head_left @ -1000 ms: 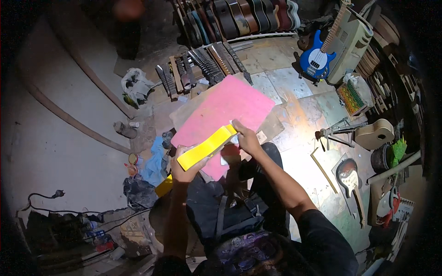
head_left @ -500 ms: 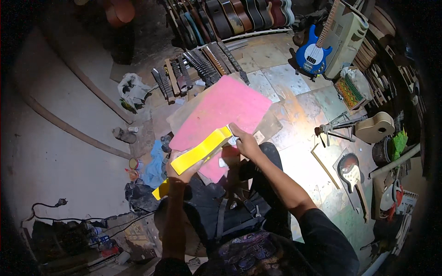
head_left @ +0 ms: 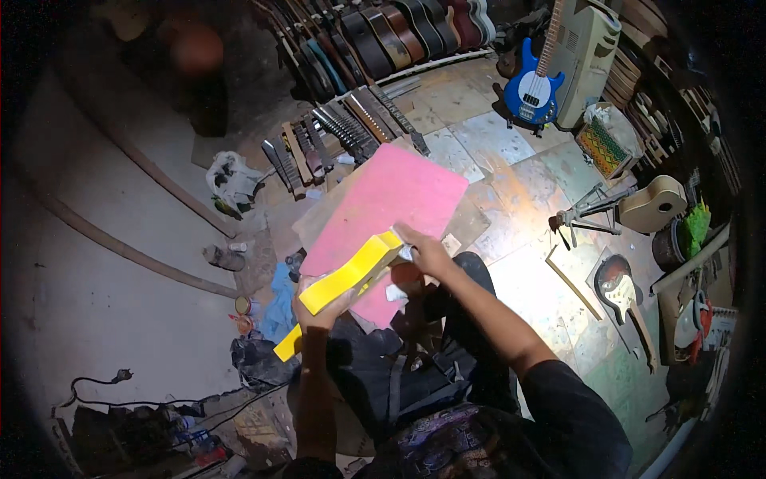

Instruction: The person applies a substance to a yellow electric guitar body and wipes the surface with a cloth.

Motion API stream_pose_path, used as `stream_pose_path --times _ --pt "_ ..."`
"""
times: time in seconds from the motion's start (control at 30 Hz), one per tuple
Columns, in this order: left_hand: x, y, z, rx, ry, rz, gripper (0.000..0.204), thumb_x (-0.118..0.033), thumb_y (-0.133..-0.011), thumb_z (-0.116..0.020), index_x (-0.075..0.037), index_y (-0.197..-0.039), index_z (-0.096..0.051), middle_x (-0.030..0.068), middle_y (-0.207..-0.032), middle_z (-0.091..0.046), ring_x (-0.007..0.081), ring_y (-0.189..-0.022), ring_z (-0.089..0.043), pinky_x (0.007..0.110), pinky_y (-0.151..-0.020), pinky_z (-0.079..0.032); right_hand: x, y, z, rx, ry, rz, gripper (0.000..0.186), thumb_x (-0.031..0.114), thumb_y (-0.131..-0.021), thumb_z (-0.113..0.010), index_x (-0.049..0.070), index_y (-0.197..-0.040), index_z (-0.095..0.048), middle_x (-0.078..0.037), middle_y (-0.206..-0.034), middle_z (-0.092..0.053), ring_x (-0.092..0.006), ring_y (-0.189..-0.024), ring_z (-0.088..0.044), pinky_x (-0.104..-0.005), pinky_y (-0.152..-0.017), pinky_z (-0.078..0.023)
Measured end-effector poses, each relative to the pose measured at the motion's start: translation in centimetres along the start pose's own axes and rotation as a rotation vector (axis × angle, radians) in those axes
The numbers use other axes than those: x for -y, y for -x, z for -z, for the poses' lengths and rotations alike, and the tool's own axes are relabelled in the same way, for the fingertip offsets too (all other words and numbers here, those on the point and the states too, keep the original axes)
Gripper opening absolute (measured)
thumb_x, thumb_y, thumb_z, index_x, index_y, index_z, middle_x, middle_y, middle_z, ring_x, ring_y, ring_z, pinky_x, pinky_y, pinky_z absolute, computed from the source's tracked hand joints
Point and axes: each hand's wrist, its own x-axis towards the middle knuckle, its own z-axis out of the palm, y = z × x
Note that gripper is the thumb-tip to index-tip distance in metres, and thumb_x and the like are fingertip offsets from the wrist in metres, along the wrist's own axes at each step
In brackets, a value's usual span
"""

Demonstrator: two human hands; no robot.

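Note:
A bright yellow guitar body [head_left: 351, 274], seen edge-on with a wavy side, slants across my lap. My left hand [head_left: 325, 310] is closed around its near left end. Past my left wrist a further yellow part [head_left: 288, 343] sticks out; whether it joins the body is hidden. At the far right end, the fingers of my right hand [head_left: 425, 252] are bent over the edge, pressing a small whitish piece [head_left: 406, 253], perhaps cloth or paper. Beneath lies a pink sheet [head_left: 391, 191] on a brown board, with another small white piece [head_left: 395, 293] on it.
Guitar necks [head_left: 343, 128] lie beyond the sheet, before a rack of guitars [head_left: 383, 40]. A blue bass [head_left: 533, 88] stands at the far right. Right of me are a pale acoustic guitar body [head_left: 650, 203] and a sunburst electric guitar [head_left: 616, 291]. Blue cloth [head_left: 281, 303] lies left.
The view has shifted slightly, so the surroundings sit a little differently. Both hands keep their hold at the two ends of the yellow body, which has hardly moved.

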Motion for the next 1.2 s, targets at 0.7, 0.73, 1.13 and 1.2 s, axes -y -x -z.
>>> stream_pose_path --times 0.7,0.73,1.13,1.2 --pt "-4.9 -0.3 -1.4 0.045 -0.179 -0.066 0.053 -0.023 -0.072 -0.092 -0.006 -0.112 -0.061 0.0143 -0.094 -0.076 0.028 -0.088 -0.076 0.038 -0.076 -0.058 12.6 4.2 0.9 0.281 0.163 0.038 0.087 0.009 -0.086 -0.059 0.023 -0.165 -0.025 -0.027 -0.086 -0.069 -0.0411 -0.078 -0.071 -0.051 -0.071 -0.056" --pt "-4.7 -0.3 -1.8 0.038 -0.19 -0.041 0.055 -0.025 -0.071 -0.092 -0.006 -0.113 -0.061 0.0137 -0.094 -0.075 0.0274 -0.087 -0.076 0.038 -0.076 -0.058 13.1 4.5 0.9 0.324 -0.096 0.026 0.087 0.005 -0.085 -0.054 0.022 -0.165 -0.024 -0.031 -0.096 -0.068 -0.0413 -0.087 -0.07 -0.0478 -0.078 -0.057" --pt "-3.5 -0.1 -1.7 0.068 -0.187 -0.029 0.054 -0.032 -0.069 -0.091 -0.009 -0.11 -0.065 0.0113 -0.091 -0.076 0.0266 -0.087 -0.077 0.038 -0.076 -0.058 8.8 2.3 2.8 -0.04 0.27 -0.022 0.076 0.006 -0.084 -0.058 0.033 -0.154 -0.049 -0.022 -0.075 -0.068 -0.0392 -0.067 -0.068 -0.0478 -0.064 -0.055" --pt "-3.6 -1.0 -2.2 0.088 -0.15 -0.018 0.053 -0.03 -0.068 -0.092 -0.008 -0.107 -0.065 0.0098 -0.094 -0.074 0.0254 -0.088 -0.074 0.035 -0.079 -0.057 2.1 2.1 2.1 0.048 0.123 -0.307 0.062 0.01 -0.086 -0.057 0.021 -0.148 -0.056 -0.025 -0.102 -0.07 -0.0387 -0.095 -0.07 -0.0465 -0.085 -0.055"
